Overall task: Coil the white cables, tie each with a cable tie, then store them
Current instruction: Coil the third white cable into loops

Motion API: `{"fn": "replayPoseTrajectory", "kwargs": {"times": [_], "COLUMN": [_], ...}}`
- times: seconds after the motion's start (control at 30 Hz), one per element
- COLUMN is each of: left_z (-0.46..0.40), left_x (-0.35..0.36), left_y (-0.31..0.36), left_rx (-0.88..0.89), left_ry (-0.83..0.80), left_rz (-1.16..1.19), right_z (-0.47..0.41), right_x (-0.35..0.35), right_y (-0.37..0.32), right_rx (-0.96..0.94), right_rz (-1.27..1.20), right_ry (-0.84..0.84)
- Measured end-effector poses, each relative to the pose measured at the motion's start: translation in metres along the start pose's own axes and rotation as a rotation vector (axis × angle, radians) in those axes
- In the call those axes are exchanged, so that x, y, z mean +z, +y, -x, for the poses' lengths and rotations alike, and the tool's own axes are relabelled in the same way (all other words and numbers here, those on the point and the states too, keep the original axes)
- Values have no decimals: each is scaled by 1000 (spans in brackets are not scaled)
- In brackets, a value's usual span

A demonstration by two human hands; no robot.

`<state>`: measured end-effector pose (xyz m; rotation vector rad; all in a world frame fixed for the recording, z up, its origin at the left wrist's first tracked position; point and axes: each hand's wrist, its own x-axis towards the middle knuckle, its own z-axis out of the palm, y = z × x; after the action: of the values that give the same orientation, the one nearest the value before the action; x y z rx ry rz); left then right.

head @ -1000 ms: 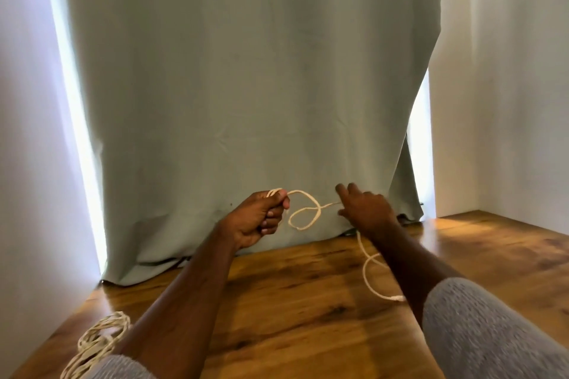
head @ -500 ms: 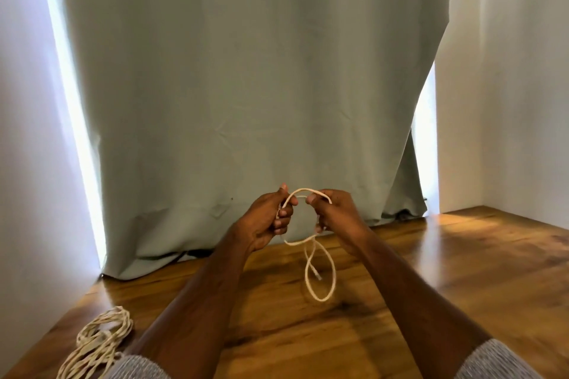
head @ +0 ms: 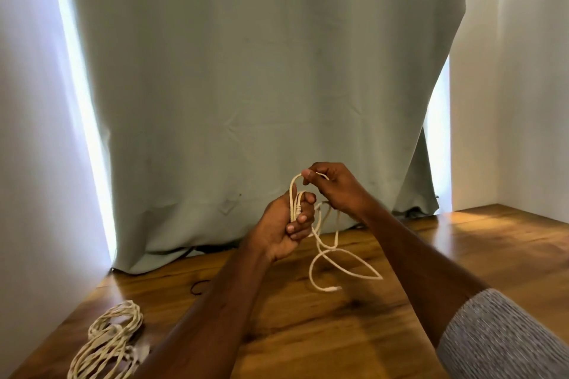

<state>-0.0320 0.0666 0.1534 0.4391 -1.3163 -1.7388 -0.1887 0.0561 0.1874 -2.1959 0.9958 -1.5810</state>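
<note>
Both hands are working one white cable above the wooden floor, in front of the curtain.

The left hand is gripping several gathered strands of the white cable, fingers curled round them. The right hand is pinching the top of a loop just above the left hand, between thumb and fingertips. The loose remainder is hanging below both hands in open loops, its plug end dangling over the wooden floor. A second bundle of cables is lying on the floor at lower left, well apart. The pale green curtain is hanging behind.
</note>
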Motion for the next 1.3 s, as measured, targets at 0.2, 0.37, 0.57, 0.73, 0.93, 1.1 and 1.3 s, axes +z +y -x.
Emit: {"fn": "replayPoseTrajectory", "kwargs": {"times": [0.2, 0.37, 0.57, 0.73, 0.93, 1.1, 1.3], "left_z": [8, 15, 22, 23, 21, 16, 10], "left_x": [-24, -45, -73, -100, -120, -122, -110], "left_y": [-11, -31, -51, -39, -42, -44, -58], "left_rx": [-22, 92, 265, 409, 438, 427, 391], "left_ry": [-24, -53, 48, 218, 319, 274, 530], "left_rz": [110, 296, 419, 427, 544, 501, -84], "right_z": [7, 22, 45, 65, 69, 73, 77], "right_x": [9, 35, 70, 89, 113, 117, 115], "right_y": [37, 54, 75, 101, 84, 64, 54], "right_rx": [59, 116, 230, 239, 235, 174, 68], "right_rz": [133, 122, 239, 458, 730, 735, 584], "right_ry": [36, 19, -314, -608, -926, -1053, -995]}}
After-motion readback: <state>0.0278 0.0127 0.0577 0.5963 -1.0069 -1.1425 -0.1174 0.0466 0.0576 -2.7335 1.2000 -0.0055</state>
